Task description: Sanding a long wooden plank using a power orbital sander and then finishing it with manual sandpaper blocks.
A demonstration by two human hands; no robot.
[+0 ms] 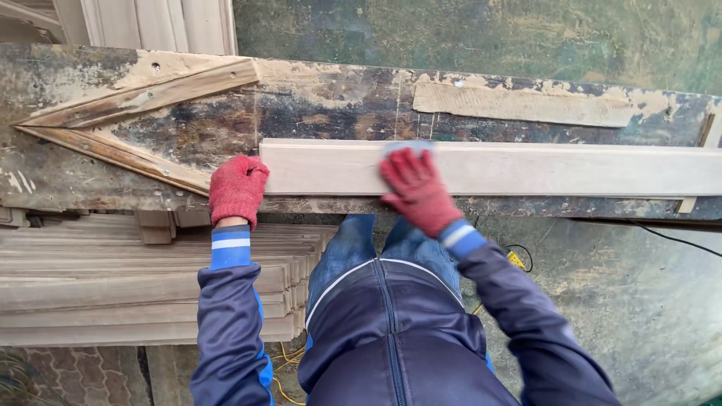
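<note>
A long pale wooden plank [526,169] lies flat along a worn, dark workbench [331,105]. My left hand [237,188], in a red knit glove, is closed against the plank's left end, next to a V-shaped wooden stop [128,154] fixed to the bench. My right hand [416,188], also red-gloved, presses down on the plank's top face. A small bluish-grey pad [406,147] shows under its fingertips; most of it is hidden by the glove.
A stack of similar pale planks [128,289] lies low on the left beside my legs. A thin wood strip [519,104] is set on the bench's far side. Yellow and black cables [519,259] trail on the concrete floor at right.
</note>
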